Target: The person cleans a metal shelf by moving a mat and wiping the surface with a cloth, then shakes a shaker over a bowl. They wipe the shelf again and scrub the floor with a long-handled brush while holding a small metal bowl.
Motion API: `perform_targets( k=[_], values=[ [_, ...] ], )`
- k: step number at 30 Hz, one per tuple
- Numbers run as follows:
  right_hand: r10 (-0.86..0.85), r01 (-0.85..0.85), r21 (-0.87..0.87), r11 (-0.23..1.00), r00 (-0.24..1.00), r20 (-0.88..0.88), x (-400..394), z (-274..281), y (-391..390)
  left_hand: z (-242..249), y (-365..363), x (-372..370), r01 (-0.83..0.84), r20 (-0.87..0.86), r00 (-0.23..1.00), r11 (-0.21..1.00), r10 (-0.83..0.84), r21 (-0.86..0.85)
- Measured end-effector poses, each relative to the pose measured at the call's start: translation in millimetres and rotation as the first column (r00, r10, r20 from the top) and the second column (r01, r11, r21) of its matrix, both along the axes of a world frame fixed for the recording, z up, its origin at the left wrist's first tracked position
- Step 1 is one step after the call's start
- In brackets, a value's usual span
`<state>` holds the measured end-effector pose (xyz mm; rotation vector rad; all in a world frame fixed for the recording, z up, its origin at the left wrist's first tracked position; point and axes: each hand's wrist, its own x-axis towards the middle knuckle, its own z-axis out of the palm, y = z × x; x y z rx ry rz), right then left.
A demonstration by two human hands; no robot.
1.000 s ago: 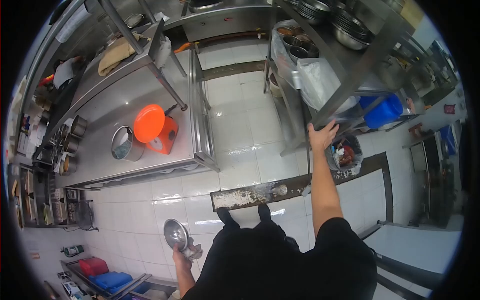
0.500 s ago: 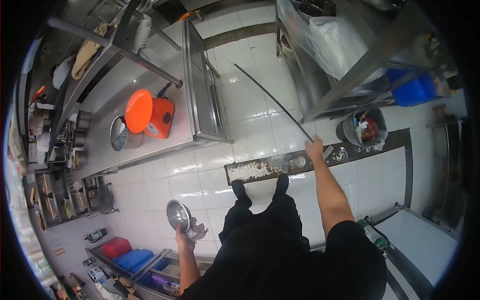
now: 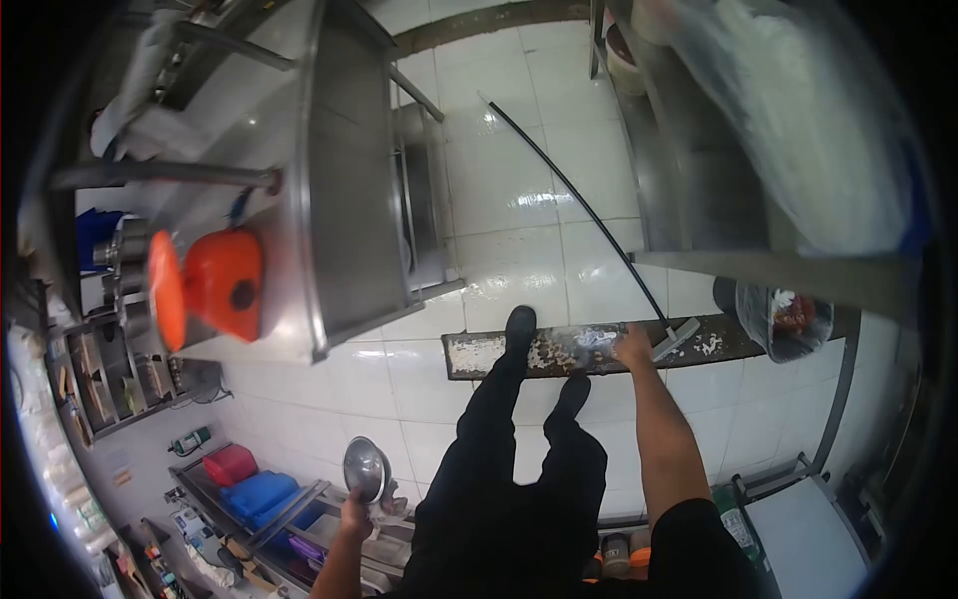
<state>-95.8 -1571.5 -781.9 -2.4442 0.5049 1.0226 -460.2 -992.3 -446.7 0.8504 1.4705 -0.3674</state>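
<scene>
My left hand [image 3: 356,514] is closed on the lower rim of a shiny metal bowl [image 3: 367,467], tilted with its hollow side facing me. A crumpled pale wad [image 3: 396,501], like cloth or plastic, shows beside the bowl's lower right edge. My right hand [image 3: 634,346] is stretched out ahead over the dark floor drain strip [image 3: 489,357], its fingers loosely bent and slightly apart, with nothing seen in it. Just beyond it lies a floor squeegee [image 3: 584,203] with a long black pole, its pale head [image 3: 676,340] on the strip.
A steel counter [image 3: 344,150] with an orange scale [image 3: 225,285] rises at the left. At the right stands a steel rack with a plastic bag [image 3: 808,130], a lined bin [image 3: 798,324] below it. Low shelving with blue containers [image 3: 259,497] is at lower left. White tiled floor [image 3: 509,260] lies ahead.
I have stepped forward; the counter, scale and rack appear nearer. My right hand has come down off the squeegee pole in view. The bowl stays in my left hand, turned more steeply.
</scene>
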Motion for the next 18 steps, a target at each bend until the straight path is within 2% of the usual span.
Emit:
perform_targets(
  k=[1, 2, 4, 5, 6, 7, 8, 9, 10, 13, 14, 18],
  values=[
    [-0.026, 0.026, 0.011, 1.000, 1.000, 0.002, 17, -26, -1, -13, 0, 20, 0.015, -0.016, 1.000, 0.999, -0.016, -0.037],
    [-0.026, 0.023, 0.027, 0.999, 0.994, 0.104, 39, -52, 2, -31, -2, 38, -0.069, -0.099, 0.992, 0.997, 0.073, 0.041],
    [-0.012, -0.007, 0.073, 0.997, 0.964, 0.266, 59, -107, 7, -64, 18, 46, 0.079, -0.166, 0.984, 0.995, -0.067, 0.068],
    [0.000, -0.021, 0.083, 0.996, 0.968, 0.251, 75, -135, 11, -77, 32, 47, 0.150, -0.196, 0.972, 0.985, -0.131, 0.084],
    [0.005, -0.029, 0.095, 0.995, 0.969, 0.246, 98, -163, 13, -85, 58, 38, 0.141, -0.190, 0.971, 0.989, -0.145, -0.033],
    [-0.021, 0.001, 0.121, 0.993, 0.986, 0.165, 122, -188, 16, -89, 61, 43, 0.540, -0.180, 0.833, 0.839, -0.522, 0.067],
    [-0.018, -0.003, 0.113, 0.994, 0.983, 0.183, 140, -214, 18, -85, 64, 49, 0.836, -0.211, 0.548, 0.525, -0.810, 0.158],
    [-0.009, -0.012, 0.099, 0.995, 0.978, 0.209, 154, -243, 20, -77, 63, 58, 0.970, -0.276, 0.166, 0.106, -0.947, 0.219],
    [0.001, -0.022, 0.089, 0.996, 0.972, 0.233, 167, -271, 20, -70, 52, 73, 0.973, -0.366, 0.135, 0.054, -0.921, 0.224],
    [0.032, -0.035, 0.007, 0.999, 0.962, 0.270, 194, -342, 21, -87, 68, 55, 0.990, -0.428, 0.098, 0.044, -0.898, 0.133],
    [0.030, -0.019, -0.047, 0.999, 0.970, 0.242, 199, -347, 25, -83, 50, 82, 0.972, -0.358, 0.103, 0.018, -0.928, 0.234],
    [0.020, 0.006, -0.275, 0.961, 0.996, 0.092, 219, -349, 39, -91, 68, 53, 0.988, -0.428, -0.104, -0.143, -0.898, 0.061]
  ],
)
